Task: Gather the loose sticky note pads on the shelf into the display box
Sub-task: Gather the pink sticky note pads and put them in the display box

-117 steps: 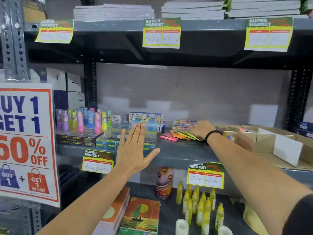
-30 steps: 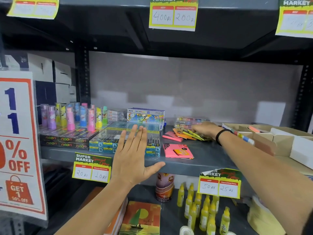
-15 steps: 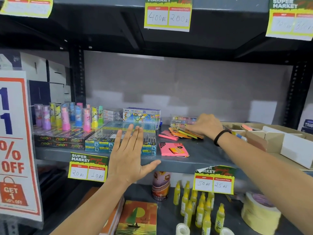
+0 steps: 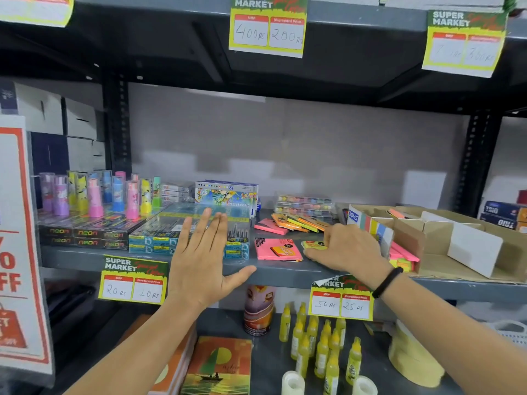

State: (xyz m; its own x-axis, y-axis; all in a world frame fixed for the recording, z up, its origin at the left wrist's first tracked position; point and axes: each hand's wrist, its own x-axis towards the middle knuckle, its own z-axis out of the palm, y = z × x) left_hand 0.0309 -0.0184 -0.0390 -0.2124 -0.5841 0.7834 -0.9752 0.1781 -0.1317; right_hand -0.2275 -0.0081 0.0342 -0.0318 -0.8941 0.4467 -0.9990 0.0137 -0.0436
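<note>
Loose sticky note pads [image 4: 296, 223] in orange, yellow and pink lie fanned out at the back of the grey shelf [image 4: 285, 271]. A larger pink pad [image 4: 278, 249] lies flat near the shelf's front. My right hand [image 4: 346, 249] rests just right of it, fingers closed around a small yellow pad [image 4: 313, 245]. The cardboard display box [image 4: 436, 232] with dividers stands to the right and holds several pink and yellow pads [image 4: 403, 256] in its near left compartment. My left hand [image 4: 204, 252] is open and flat at the shelf edge, holding nothing.
Pen boxes [image 4: 159, 238] and neon boxes [image 4: 85, 233] with upright colourful tubes [image 4: 94, 198] fill the shelf's left. An oil pastel box [image 4: 226, 195] and paint sets [image 4: 303, 205] stand at the back. Price tags [image 4: 340, 302] hang from the edge. Glue bottles [image 4: 322, 343] stand below.
My right hand has come forward from the pile at the back to the shelf's front, bringing a yellow pad next to the pink one. My left hand has stayed put.
</note>
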